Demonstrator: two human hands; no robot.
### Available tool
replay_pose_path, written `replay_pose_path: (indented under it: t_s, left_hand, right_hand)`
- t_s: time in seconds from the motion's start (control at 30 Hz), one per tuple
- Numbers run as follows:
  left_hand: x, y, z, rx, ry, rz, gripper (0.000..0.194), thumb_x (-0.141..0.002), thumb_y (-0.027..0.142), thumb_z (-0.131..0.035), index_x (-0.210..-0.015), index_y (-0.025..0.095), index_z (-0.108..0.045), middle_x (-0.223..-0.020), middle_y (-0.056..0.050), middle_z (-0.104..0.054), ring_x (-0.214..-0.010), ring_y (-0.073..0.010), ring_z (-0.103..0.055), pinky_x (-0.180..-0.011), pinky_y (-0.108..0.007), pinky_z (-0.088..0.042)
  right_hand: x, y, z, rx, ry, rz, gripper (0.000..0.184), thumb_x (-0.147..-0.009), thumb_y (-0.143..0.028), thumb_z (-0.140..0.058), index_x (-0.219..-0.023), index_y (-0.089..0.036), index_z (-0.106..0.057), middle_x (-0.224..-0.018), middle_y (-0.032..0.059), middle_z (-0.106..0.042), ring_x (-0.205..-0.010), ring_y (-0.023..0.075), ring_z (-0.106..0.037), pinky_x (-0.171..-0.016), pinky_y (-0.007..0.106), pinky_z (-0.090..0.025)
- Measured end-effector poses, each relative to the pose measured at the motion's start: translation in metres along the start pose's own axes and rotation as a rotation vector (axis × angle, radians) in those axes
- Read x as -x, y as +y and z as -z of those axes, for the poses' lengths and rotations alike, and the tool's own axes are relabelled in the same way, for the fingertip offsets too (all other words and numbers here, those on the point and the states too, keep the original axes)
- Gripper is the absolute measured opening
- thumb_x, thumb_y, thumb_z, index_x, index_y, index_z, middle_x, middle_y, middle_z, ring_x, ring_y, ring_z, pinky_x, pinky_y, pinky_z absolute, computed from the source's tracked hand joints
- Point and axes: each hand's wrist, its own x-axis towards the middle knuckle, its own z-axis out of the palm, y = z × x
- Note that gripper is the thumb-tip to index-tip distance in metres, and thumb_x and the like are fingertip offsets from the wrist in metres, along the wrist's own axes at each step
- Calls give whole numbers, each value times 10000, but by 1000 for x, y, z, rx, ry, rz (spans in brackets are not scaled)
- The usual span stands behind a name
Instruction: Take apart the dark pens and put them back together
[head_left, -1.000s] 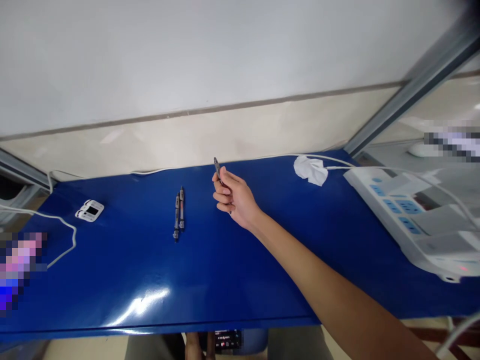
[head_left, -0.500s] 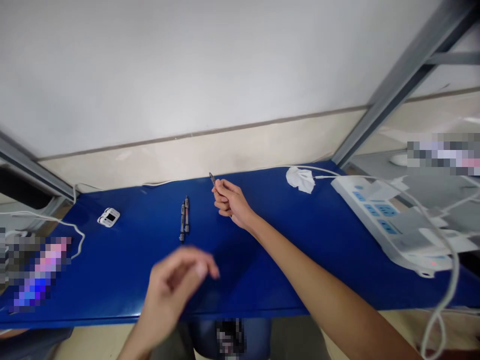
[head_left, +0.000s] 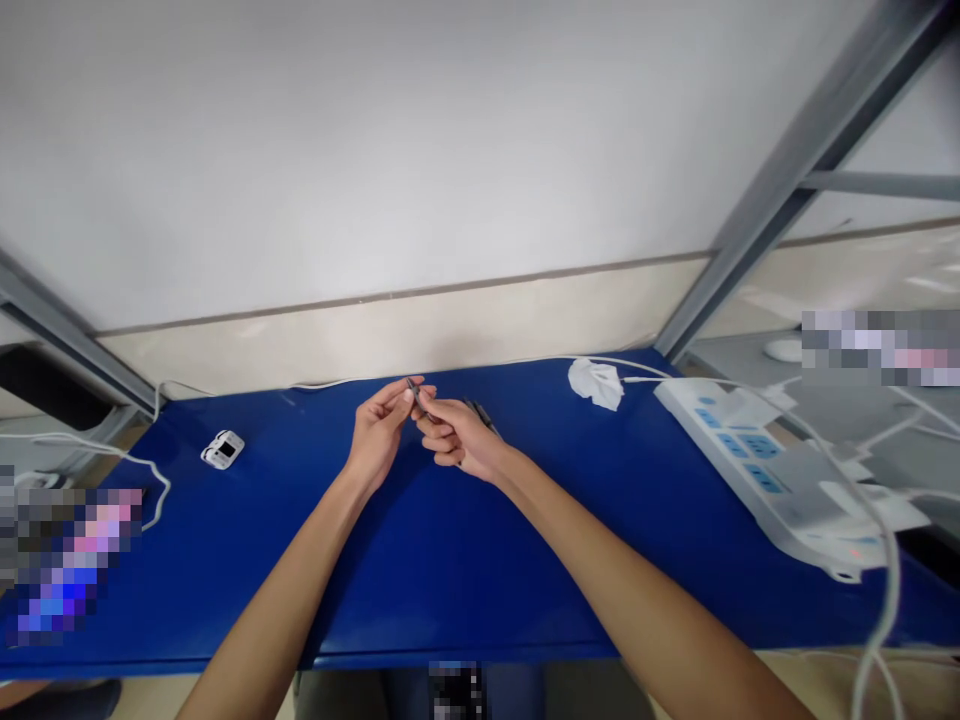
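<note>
My left hand and my right hand meet over the blue desk's far middle. A slim dark pen is between them, tilted, with one end pointing up and left. My left thumb and fingers pinch it near that end. My right hand wraps its other part, thumb on top. Dark pen-like barrels show just beyond my right wrist; I cannot tell whether they lie on the desk or are in the hand.
A small white case with a dark screen lies left on the blue desk. Crumpled white tissue sits back right. A white power strip with plugs and looping cables takes up the right side. A pale wall borders the back.
My left hand has moved up and forward to the pen in my right hand. The two pens seen lying left of centre no longer show there; dark barrels now show beyond my right wrist.
</note>
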Motion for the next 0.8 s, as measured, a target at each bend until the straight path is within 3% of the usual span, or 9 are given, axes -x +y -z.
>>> replay_pose_path:
  t_s: [0.13,0.27,0.47,0.57,0.7,0.8]
  left_hand:
    - [1,0,6,7,22,-12,318,-850,369,-864,-1107,191,-809,-1135,-112,-816,-1005,-200,-747,-972,-349,-537]
    - [0,1,6,47,13,-5,385,-865,410,-847,-1183,200,-790,-1143,-110,-802,-929,-183,-736,-910,-350,-553]
    - [-1,1,7,79,38,4,323,-859,426,-852,-1086,205,-792,-1051,-77,-772,-1026,-206,-743,-986,-371,-551]
    - [-3,-3,10,42,94,-26,284,-836,424,-869,-978,196,-775,-993,-54,-750,-983,-199,-742,-968,-372,-555]
    - [-3,-11,12,-73,243,-90,309,-792,394,-904,-761,186,-678,-776,11,-666,-779,-140,-673,-845,-323,-546]
    - [-2,-10,11,-93,205,-86,273,-824,412,-877,-866,191,-722,-914,-29,-730,-870,-158,-695,-856,-317,-544]
  right_hand:
    - [-1,1,0,-10,-30,-5,384,-943,-561,-724,-897,-221,-552,-629,-111,-271,-511,78,-87,-392,184,-114]
    - [-2,1,2,8,-47,22,332,-954,-503,-716,-927,-192,-604,-670,-82,-344,-525,78,-168,-418,189,-173]
    - [-1,5,3,213,-26,38,497,-972,-677,-632,-812,-215,-542,-662,-94,-230,-518,84,-140,-425,220,-135]
    - [-3,10,3,337,39,117,520,-979,-708,-587,-794,-227,-521,-654,-80,-287,-502,88,-192,-426,235,-161]
    - [-7,15,5,678,181,290,459,-1009,-622,-587,-787,-220,-582,-624,-48,-414,-516,113,-337,-481,258,-245]
    - [-8,15,7,893,266,428,407,-1031,-533,-576,-785,-214,-638,-668,-16,-527,-596,139,-440,-568,277,-302]
